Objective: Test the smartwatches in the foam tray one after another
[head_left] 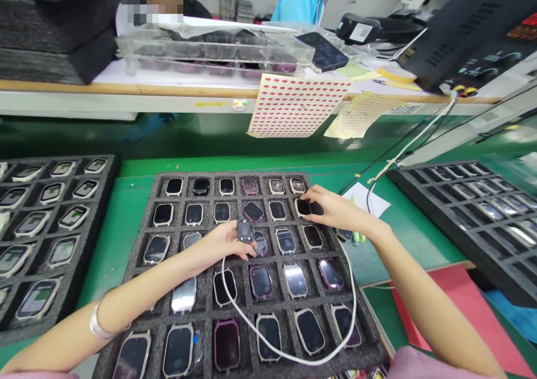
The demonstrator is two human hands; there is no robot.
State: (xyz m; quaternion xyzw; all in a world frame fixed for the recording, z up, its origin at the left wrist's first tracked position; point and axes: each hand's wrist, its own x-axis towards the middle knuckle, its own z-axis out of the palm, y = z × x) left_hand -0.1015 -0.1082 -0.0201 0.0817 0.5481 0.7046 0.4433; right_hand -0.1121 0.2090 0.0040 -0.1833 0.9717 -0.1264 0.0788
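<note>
Cable (pixel 310 363) looped over that foam tray (pixel 371 334) might snag if left hand (pixel 226 239), pinching a black module (pixel 245 231), tugs; right hand (pixel 331 207) pinches a smartwatch (pixel 302 208).

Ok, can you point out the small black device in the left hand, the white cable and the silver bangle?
Small black device (pixel 245 230): head view, middle of its dark face.
White cable (pixel 310 363): head view, bottom of its loop.
Silver bangle (pixel 95 322): head view, outer band.

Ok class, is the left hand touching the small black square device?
Touching: the head view shows the device held in the left hand, no gap between.
</note>
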